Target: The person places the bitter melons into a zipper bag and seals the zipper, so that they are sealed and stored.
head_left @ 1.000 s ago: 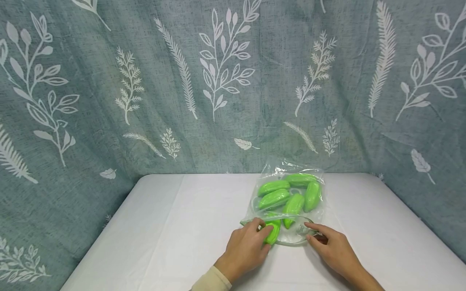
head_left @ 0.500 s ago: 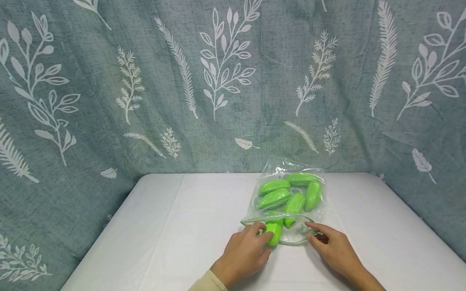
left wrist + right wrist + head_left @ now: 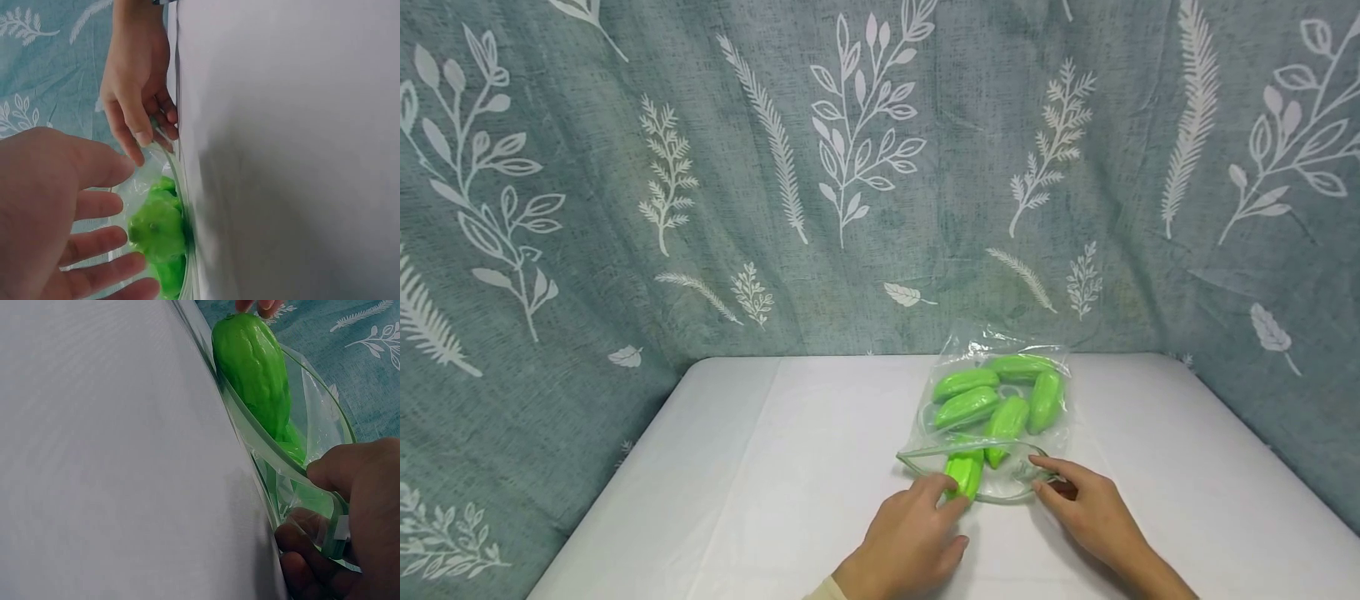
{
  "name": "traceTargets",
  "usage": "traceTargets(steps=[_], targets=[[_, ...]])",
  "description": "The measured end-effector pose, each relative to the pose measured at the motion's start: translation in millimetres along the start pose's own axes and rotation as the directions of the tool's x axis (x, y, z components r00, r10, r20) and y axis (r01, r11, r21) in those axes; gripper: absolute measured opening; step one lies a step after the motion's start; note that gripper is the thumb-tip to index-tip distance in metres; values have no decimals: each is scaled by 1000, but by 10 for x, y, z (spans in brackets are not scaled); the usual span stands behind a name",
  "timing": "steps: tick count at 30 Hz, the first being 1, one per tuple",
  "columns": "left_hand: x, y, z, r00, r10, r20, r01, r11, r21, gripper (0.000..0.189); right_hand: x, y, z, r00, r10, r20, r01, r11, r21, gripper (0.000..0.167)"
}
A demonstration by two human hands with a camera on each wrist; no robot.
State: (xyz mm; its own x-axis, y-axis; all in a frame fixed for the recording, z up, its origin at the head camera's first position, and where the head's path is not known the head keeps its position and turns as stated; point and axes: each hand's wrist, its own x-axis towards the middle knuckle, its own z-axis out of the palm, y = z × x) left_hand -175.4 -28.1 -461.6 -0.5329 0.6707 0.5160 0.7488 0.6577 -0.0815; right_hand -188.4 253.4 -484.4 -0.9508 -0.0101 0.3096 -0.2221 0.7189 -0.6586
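A clear zip bag [image 3: 1018, 485] lies on the table with its mouth toward me and several ridged, cucumber-like green vegetables [image 3: 966, 407] inside. One more green vegetable [image 3: 964, 477] lies in the mouth, its near end at the bag's lower lip. My left hand [image 3: 912, 537] is at that end, fingertips touching or right beside it; in the left wrist view its fingers [image 3: 103, 240] are spread and loosely extended. At the mouth's right corner, my right hand [image 3: 1088, 510] pinches the bag's edge between thumb and fingers. The right wrist view shows the green zip strip [image 3: 275, 450] held there.
A white cloth covers the table [image 3: 797, 467]. Behind it and along both sides hangs a grey-green curtain [image 3: 880, 275] with white leaf prints. The bag's far end reaches the table's back edge.
My left hand has loosened from the green vegetable and drawn back slightly toward me, showing more of it. The vegetable has shifted slightly right and farther in. My right hand keeps its place.
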Motion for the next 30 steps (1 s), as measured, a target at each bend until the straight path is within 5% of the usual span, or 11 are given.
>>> traceTargets(steps=[8,30], targets=[[36,39,39,998,3,57,-5,999,41,44,3,5,2,1000,-2,-7,2,1000,-6,38],[175,27,144,997,-24,68,23,1000,22,52,3,-3,7,1000,16,1,-16,1000,-4,38]])
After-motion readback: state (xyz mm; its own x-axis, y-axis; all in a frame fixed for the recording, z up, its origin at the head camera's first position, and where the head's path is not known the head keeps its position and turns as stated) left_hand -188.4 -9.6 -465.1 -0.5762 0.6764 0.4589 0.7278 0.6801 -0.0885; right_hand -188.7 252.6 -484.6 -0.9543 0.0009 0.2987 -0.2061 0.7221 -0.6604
